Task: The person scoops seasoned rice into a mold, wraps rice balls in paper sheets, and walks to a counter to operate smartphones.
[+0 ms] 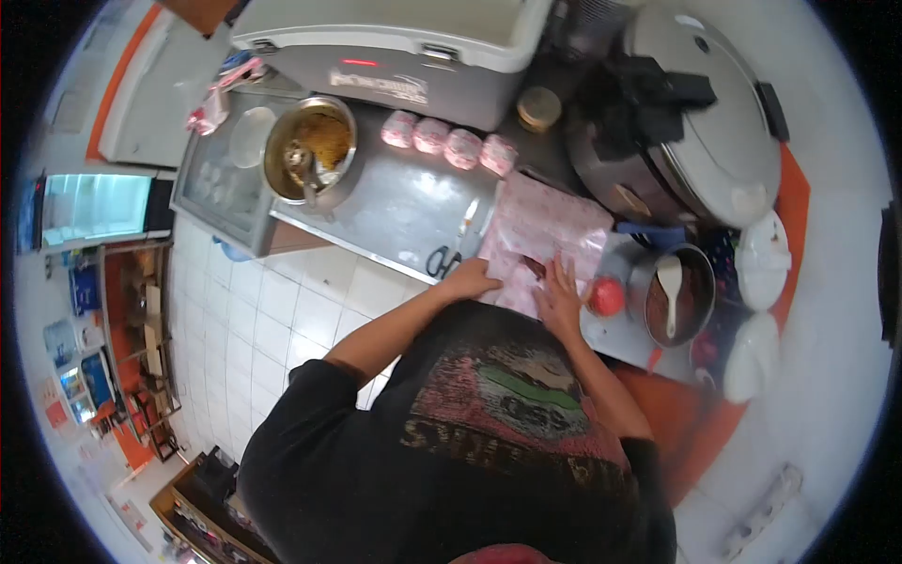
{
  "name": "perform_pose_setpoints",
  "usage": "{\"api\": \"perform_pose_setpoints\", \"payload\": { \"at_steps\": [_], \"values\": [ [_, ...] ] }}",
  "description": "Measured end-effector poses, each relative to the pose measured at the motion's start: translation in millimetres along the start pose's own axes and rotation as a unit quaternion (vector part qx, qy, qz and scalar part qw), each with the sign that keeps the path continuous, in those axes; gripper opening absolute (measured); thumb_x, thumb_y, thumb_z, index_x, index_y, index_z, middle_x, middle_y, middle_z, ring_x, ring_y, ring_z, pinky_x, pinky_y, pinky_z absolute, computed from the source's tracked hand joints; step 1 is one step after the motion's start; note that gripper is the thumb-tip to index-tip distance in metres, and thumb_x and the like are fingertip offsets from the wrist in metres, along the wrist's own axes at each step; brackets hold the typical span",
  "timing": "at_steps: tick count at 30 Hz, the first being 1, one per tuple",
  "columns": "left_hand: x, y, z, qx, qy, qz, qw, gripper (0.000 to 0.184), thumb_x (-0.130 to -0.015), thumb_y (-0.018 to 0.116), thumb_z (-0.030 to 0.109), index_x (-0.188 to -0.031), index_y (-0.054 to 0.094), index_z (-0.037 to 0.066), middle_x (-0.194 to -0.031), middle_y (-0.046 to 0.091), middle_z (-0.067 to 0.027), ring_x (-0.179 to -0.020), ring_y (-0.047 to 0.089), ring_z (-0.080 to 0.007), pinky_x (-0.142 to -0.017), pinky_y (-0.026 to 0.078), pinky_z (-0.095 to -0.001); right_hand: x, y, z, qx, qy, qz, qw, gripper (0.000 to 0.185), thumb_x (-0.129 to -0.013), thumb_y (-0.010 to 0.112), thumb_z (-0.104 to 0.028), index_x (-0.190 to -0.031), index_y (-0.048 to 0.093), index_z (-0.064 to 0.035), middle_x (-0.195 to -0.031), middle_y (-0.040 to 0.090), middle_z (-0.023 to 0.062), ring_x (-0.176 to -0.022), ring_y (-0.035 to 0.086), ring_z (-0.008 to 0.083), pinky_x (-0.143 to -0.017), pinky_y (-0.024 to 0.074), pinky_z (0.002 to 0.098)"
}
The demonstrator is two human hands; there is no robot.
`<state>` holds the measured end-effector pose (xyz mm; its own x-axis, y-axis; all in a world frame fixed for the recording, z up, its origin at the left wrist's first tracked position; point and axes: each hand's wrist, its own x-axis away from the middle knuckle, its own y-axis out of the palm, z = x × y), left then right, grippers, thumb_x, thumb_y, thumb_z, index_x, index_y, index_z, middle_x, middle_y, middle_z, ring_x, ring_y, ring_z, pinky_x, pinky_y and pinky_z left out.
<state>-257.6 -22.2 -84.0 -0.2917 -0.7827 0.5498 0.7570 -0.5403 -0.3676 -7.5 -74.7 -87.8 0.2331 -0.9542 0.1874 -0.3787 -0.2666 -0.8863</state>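
Observation:
Pink-patterned wrapping paper (pixel 554 218) lies on the steel counter in front of my body. On its near part is a bundle of paper (pixel 519 286) with something dark brown (pixel 534 268) showing at the top; what it is I cannot make out. My left hand (pixel 468 280) pinches the paper's left edge, its fingertips partly hidden. Across the bundle's right side my right hand (pixel 560 299) rests with fingers stretched and apart. Just right of that hand sits a round red object (pixel 606 296). Scissors (pixel 440 262) and a knife (pixel 467 218) lie left of the paper.
Several pink wrapped parcels (pixel 461 148) stand in a row before a grey cooler (pixel 404 80). A metal bowl (pixel 273 169) with yellowish food is at left. At right are a pot (pixel 707 310) holding a white paddle (pixel 670 291) and a large lidded cooker (pixel 714 122).

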Motion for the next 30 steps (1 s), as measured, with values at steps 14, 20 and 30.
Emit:
{"api": "perform_pose_setpoints", "payload": {
  "at_steps": [14,20,30],
  "values": [
    [-11,-1,100,-0.298,0.462,0.138,0.824,0.026,-0.073,0.073,0.012,-0.098,0.066,0.007,-0.1,0.063,-0.0105,-0.092,0.058,-0.0296,-0.082,0.046,-0.0432,-43,-40,16,-0.032,0.0,0.012,0.999,0.027,-0.086,0.068,-0.028,-0.109,0.075,-0.0148,-0.119,0.068,0.0043,-0.12,0.055,0.0249,-0.108,0.0144,0.0625],
    [-81,0,70,-0.338,0.32,-0.049,0.884,0.027,-0.074,0.074,0.022,-0.096,0.072,0.007,-0.091,0.069,-0.0141,-0.093,0.064,-0.0347,-0.083,0.049,-0.0454,-69,-60,40,-0.083,0.033,-0.051,0.995,0.019,-0.081,0.072,-0.023,-0.097,0.077,-0.0128,-0.094,0.074,0.01,-0.095,0.068,0.0241,-0.1,0.0383,0.0465],
    [-101,-14,38,-0.203,0.374,0.086,0.901,0.022,-0.083,0.069,0.019,-0.099,0.069,0.003,-0.09,0.068,-0.0181,-0.086,0.065,-0.0374,-0.077,0.05,-0.0456,-62,-32,33,-0.002,0.035,0.229,0.973,0.017,-0.078,0.062,-0.009,-0.089,0.075,-0.0082,-0.101,0.072,0.0117,-0.096,0.063,0.0328,-0.084,0.0483,0.0406]
  ]
}}
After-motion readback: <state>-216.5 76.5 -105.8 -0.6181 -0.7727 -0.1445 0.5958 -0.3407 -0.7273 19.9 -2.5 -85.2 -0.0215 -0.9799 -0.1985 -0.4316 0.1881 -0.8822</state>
